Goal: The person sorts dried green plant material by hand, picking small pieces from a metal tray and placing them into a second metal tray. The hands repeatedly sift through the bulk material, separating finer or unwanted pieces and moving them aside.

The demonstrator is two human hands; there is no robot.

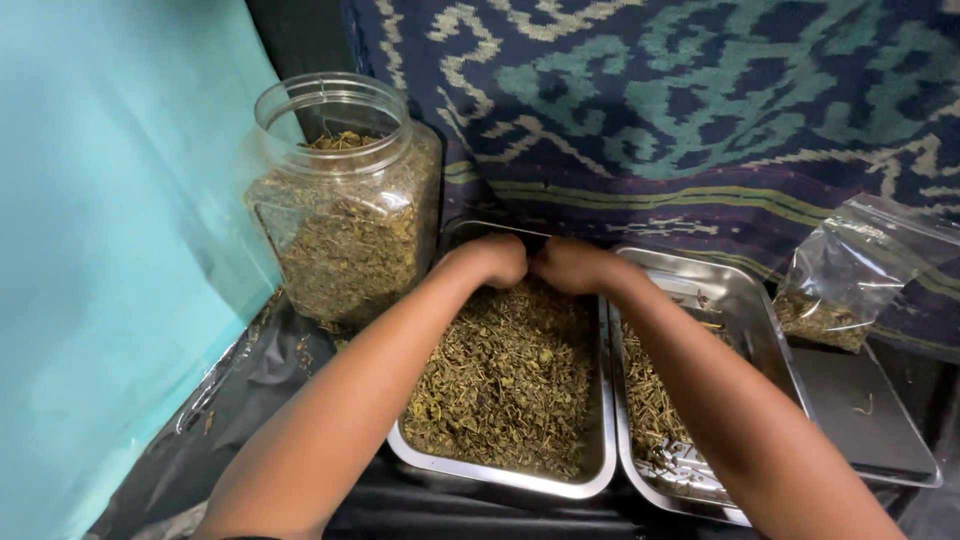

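A steel tray (505, 478) full of dried green-brown leaves (505, 385) lies in front of me. My left hand (493, 259) and my right hand (570, 265) meet at the tray's far end, knuckles up, fingers curled down into the leaves. The fingertips are hidden, so what they hold cannot be made out. A second steel tray (745, 300) with a thinner layer of leaves lies just to the right, partly under my right forearm.
A large clear plastic jar (345, 195), open and nearly full of the same leaves, stands at the left. A clear plastic bag (850, 275) with some leaves leans at the right, above a flat dark scale (865, 415). A patterned cloth hangs behind; a teal wall is on the left.
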